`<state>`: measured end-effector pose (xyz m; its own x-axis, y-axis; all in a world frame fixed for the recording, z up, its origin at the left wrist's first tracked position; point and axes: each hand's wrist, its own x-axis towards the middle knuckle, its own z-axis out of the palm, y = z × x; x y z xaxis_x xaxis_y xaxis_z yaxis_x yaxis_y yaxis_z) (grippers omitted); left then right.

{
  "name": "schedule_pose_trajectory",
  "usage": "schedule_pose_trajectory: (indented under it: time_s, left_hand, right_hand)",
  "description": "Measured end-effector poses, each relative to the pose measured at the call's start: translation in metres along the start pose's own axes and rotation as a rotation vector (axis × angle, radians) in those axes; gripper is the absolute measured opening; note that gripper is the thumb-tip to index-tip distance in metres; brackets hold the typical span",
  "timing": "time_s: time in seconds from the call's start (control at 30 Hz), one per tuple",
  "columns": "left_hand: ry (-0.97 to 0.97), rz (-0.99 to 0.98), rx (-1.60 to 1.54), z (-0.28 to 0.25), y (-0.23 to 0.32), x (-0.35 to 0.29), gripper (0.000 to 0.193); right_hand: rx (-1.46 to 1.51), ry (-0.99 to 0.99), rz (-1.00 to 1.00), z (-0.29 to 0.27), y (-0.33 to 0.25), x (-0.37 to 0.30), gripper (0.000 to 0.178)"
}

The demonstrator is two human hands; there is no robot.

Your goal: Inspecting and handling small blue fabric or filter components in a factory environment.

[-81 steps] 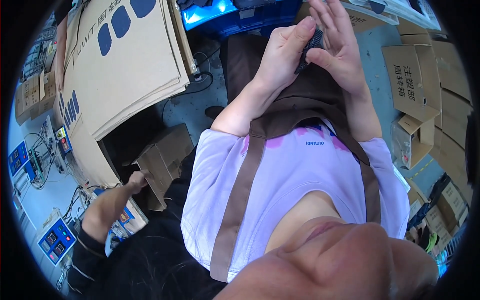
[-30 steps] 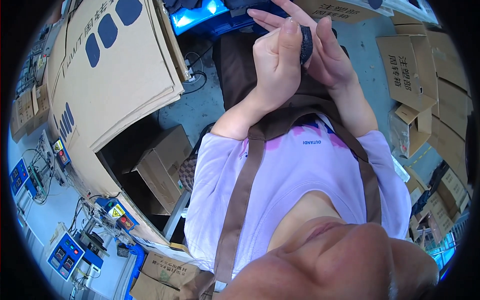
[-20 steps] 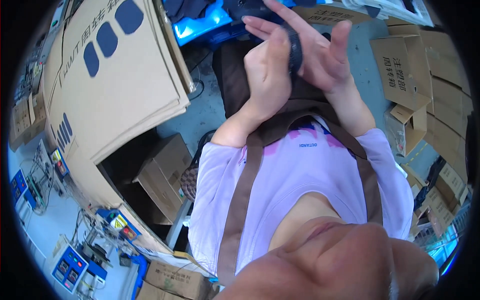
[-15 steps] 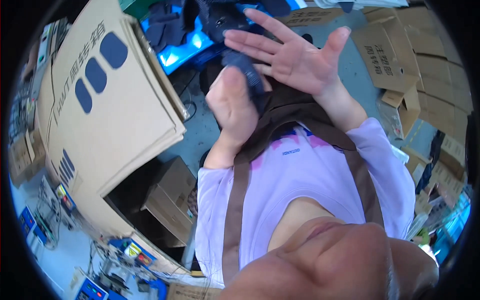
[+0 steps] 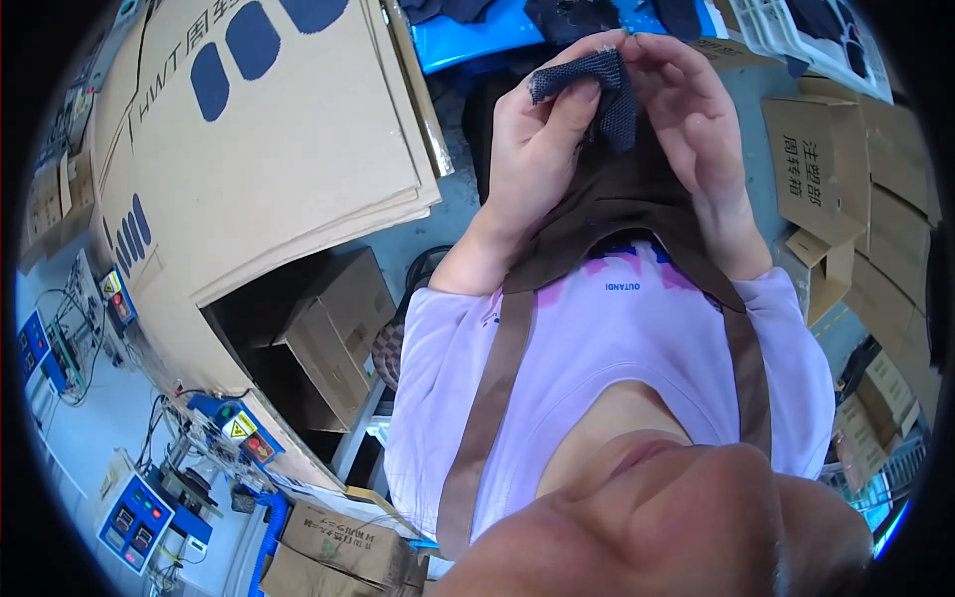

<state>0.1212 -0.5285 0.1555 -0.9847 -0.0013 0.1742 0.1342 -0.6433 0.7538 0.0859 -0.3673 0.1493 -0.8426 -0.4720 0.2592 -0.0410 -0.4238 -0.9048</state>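
My left hand [image 5: 537, 139] is closed on a small dark navy piece of knitted fabric [image 5: 619, 114], with the thumb pressed on top. The fabric is folded over, and its left edge looks frayed. Close beside it on the right is my right hand [image 5: 691, 114], its fingers bent together and the tips meeting the left fingertips above the fabric. Whatever those right fingertips pinch is too small to make out. Both hands are held up in front of my brown apron [image 5: 607, 204].
Beyond my hands, dark fabric pieces [image 5: 572, 15] lie on a blue surface [image 5: 468, 45]. Large flattened cardboard [image 5: 298, 149] stands at left, and open cartons [image 5: 811, 149] are at right. A white plastic crate [image 5: 786, 40] sits at the far right. Control boxes [image 5: 139, 517] with cables occupy the lower left.
My right hand was spread open with its palm showing; now its fingers are bent in against the left. Both hands have moved right, and the fabric is lifted into clearer sight.
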Motion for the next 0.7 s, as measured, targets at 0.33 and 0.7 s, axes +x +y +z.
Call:
schedule_pose_trajectory:
  time_s: [0.33,0.7]
  left_hand:
    - [0.004,-0.156,-0.334,-0.004,-0.003,0.003,0.038]
    - [0.022,-0.337,-0.326,-0.002,0.002,-0.002,0.031]
  right_hand:
    - [-0.552,0.017,-0.143,0.007,-0.013,0.007,0.056]
    - [-0.741,0.009,-0.182,-0.017,-0.008,0.002,0.041]
